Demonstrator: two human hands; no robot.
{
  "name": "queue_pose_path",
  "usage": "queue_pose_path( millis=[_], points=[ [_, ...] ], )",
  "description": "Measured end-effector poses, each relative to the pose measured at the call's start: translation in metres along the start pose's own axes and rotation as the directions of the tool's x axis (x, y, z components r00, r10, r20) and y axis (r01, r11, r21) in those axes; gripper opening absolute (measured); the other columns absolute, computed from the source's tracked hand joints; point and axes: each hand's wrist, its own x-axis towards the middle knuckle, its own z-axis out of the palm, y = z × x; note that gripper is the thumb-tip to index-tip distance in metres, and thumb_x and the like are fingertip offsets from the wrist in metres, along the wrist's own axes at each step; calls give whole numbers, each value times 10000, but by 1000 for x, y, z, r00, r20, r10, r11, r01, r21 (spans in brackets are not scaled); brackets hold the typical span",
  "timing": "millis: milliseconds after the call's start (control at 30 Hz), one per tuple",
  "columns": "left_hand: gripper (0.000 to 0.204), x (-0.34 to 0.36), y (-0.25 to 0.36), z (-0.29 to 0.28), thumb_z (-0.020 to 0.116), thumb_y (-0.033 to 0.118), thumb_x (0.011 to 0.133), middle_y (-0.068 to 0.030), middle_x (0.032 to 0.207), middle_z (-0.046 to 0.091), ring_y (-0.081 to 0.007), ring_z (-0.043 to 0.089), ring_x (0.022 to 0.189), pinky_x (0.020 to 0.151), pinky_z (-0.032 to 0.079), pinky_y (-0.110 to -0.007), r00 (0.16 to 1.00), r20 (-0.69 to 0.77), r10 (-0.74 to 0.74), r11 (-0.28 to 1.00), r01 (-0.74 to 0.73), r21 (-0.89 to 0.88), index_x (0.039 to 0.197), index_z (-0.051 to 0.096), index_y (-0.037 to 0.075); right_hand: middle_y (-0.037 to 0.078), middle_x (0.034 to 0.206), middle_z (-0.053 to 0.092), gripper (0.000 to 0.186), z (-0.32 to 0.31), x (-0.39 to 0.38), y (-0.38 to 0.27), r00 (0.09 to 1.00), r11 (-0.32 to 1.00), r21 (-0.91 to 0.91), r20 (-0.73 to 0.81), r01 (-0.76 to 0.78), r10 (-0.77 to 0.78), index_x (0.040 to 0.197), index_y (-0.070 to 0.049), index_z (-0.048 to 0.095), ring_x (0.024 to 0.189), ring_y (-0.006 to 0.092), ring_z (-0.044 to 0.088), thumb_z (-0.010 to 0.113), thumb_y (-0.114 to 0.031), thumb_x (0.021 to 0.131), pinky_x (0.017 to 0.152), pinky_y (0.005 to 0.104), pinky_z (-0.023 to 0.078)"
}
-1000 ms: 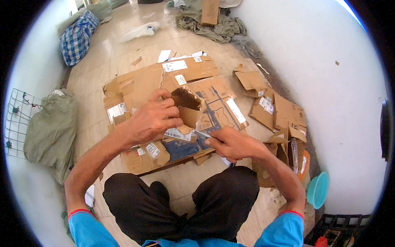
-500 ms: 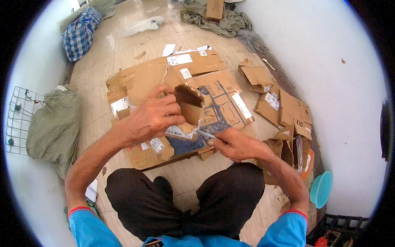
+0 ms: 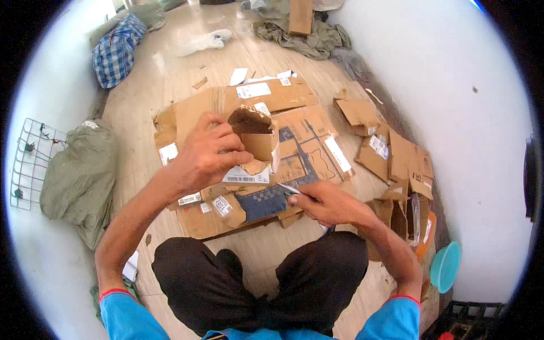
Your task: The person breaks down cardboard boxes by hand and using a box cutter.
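My left hand [image 3: 211, 153] is closed on a small brown cardboard box [image 3: 262, 146], gripping its left side. The open end of the box faces up, with ragged, torn edges and a dark inside; a white label is on its near side. In my right hand [image 3: 328, 204] is a knife [image 3: 288, 187], its slim metal blade pointing left toward the box. The blade tip is just off the box's near right corner, apart from it. My fingers hide most of the handle. Under both hands lie flattened cardboard sheets [image 3: 198, 222], some with labels and dark blue print.
More torn cardboard [image 3: 405, 156] and an opened box are piled along the right wall, near a turquoise basin [image 3: 445, 267]. A grey-green sack [image 3: 79, 175] leans by a wire rack [image 3: 33, 164] on the left. A blue checked bag [image 3: 118, 51] sits farther back.
My right hand has drawn the knife away from the box's torn edge, slightly down and right. The box has turned a little in my left hand. The whole view has shifted slightly.
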Motion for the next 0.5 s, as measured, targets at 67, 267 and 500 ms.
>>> queue_pose_path(
  millis=[67,267,500],
  points=[
    [266,4,-1,-2,747,29,675,7,804,635,-189,608,780,907,423,-438,999,-33,0,1000,0,-6,919,710,127,34,539,498,390,-6,-6,5,994,999,-14,-94,48,-50,853,17,619,401,112,474,565,-344,990,384,306,386],
    [228,-3,-4,-5,697,59,670,-14,790,586,-201,580,836,917,429,-403,998,59,17,997,-22,76,893,710,106,-48,545,487,288,-27,-14,-7,931,985,161,-349,-54,108,887,-31,670,382,45,425,683,-315,931,338,229,318],
    [292,4,24,27,675,90,673,-20,850,618,-213,599,849,883,461,-445,987,26,156,986,-157,47,964,698,103,98,752,664,590,-16,38,-23,821,982,-185,-566,-34,-79,1079,17,645,694,165,637,782,-470,775,628,319,515]
  ],
)
